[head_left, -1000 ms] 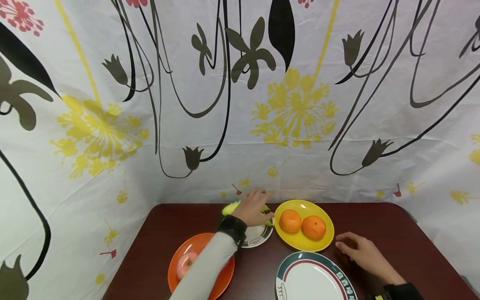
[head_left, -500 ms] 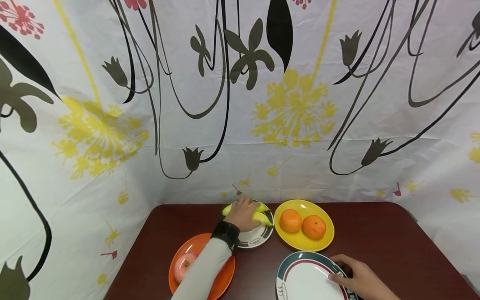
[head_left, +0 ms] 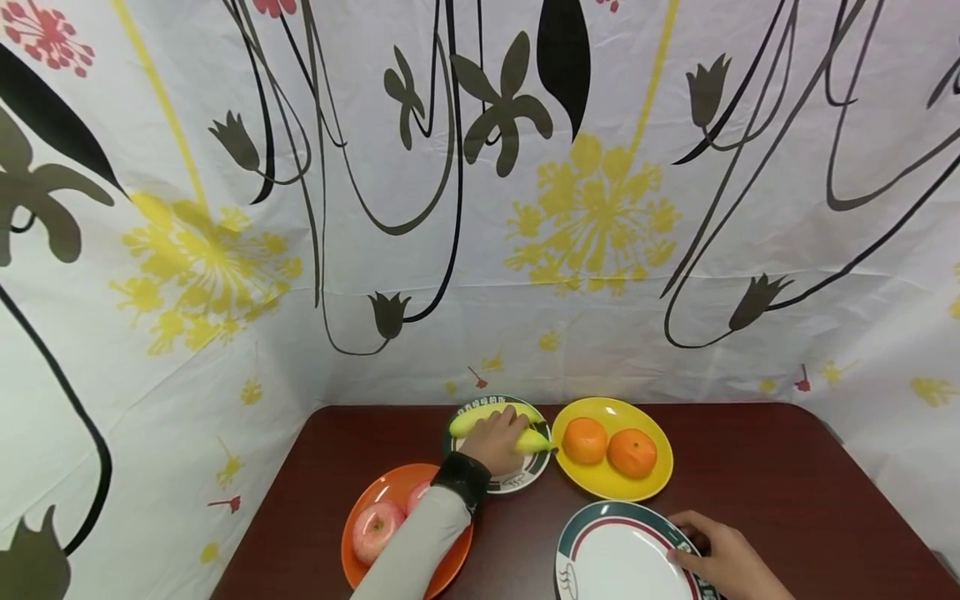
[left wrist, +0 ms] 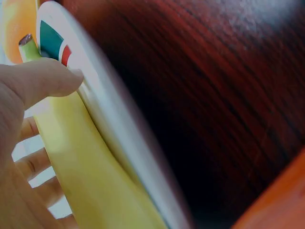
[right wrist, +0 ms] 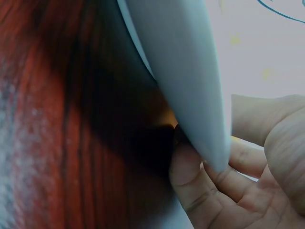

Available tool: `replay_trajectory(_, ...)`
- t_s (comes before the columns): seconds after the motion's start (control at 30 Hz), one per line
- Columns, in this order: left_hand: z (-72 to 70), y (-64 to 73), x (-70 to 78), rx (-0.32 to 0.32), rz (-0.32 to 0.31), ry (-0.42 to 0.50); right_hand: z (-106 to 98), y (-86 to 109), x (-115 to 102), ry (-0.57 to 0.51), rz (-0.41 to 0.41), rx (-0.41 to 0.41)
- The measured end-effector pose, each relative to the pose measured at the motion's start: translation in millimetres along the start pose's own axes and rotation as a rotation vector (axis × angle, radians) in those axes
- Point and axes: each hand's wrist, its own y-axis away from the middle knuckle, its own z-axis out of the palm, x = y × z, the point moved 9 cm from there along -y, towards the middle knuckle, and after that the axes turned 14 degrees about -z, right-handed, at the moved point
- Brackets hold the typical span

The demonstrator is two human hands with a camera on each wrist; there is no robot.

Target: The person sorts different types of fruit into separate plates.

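Note:
On a small white plate with a dark patterned rim (head_left: 517, 482) lie two bananas. My left hand (head_left: 495, 442) grips the nearer banana (head_left: 532, 442), its thumb on one side and its fingers along the other in the left wrist view. The farther banana (head_left: 471, 419) lies just behind that hand. At the front right, my right hand (head_left: 720, 557) pinches the right rim of a large white plate (head_left: 622, 550) with a green and red border. In the right wrist view, fingertips (right wrist: 186, 167) reach beneath the pale underside of this plate.
An orange plate (head_left: 352, 557) at the front left bears two apples (head_left: 377, 532), partly covered by the left sleeve (head_left: 420, 542). Two oranges (head_left: 632, 452) sit on a yellow plate (head_left: 600, 486) at the back. Behind the dark wooden table (head_left: 765, 467) hangs a flower-patterned cloth (head_left: 480, 275).
My left hand has come down from over the bananas and closed round the nearer one, whose stem now points further right. My right hand has moved from the table to the large plate's rim.

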Motion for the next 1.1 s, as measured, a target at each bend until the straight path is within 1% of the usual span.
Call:
replay_trajectory(0.1,0.4,1.6,0.7,-0.013,0.002,-0.005,-0.1,-0.4,0.9,0.004,-0.002,0.005)
replay_trajectory(0.17,0.4,2.7,0.6,-0.035,0.004,-0.006,0.6,-0.5,1.7,-0.005,-0.010,0.001)
replay_trajectory(0.27,-1.2,3.5,-2.4,-0.072,-0.006,0.029,2.3,-0.8,1.7,-0.038,-0.032,-0.014)
replay_trajectory(0.33,-5.1,2.5,-5.1,-0.082,-0.005,0.064,3.3,-0.9,1.4,-0.056,-0.049,-0.025)
replay_trajectory(0.4,-13.9,0.6,-7.1,-0.068,0.001,0.119,3.5,-1.0,0.6,-0.065,-0.064,-0.031)
replay_trajectory(0.47,-26.4,-0.9,-6.6,-0.051,0.014,0.167,3.1,-1.4,0.5,-0.062,-0.067,-0.026)
replay_trajectory(0.57,-49.1,0.7,1.6,-0.016,0.040,0.231,2.0,-1.5,1.2,-0.060,-0.060,-0.014)
replay_trajectory(0.63,-64.6,5.6,13.7,-0.003,0.065,0.265,1.5,-1.0,2.8,-0.062,-0.052,-0.008)
replay_trajectory(0.73,-84.0,19.6,40.0,0.028,0.130,0.285,0.6,0.5,4.3,-0.071,-0.059,-0.012)
replay_trajectory(0.8,-92.7,32.0,61.5,0.045,0.184,0.287,0.1,1.6,4.3,-0.078,-0.076,-0.021)
replay_trajectory(0.83,-94.4,39.1,72.3,0.049,0.213,0.285,0.0,1.9,3.9,-0.085,-0.085,-0.025)
replay_trajectory(0.9,-91.9,53.7,92.6,0.030,0.251,0.278,-0.1,2.4,3.9,-0.089,-0.091,-0.025)
replay_trajectory(0.93,-87.6,60.6,102.8,0.011,0.269,0.275,-0.1,2.5,3.5,-0.091,-0.094,-0.024)
replay_trajectory(1.0,-74.6,73.9,122.2,-0.025,0.302,0.251,0.2,2.5,2.2,-0.095,-0.103,-0.022)
replay_trajectory(1.1,-49.0,90.7,146.5,-0.086,0.355,0.205,0.9,2.2,1.4,-0.111,-0.102,-0.015)
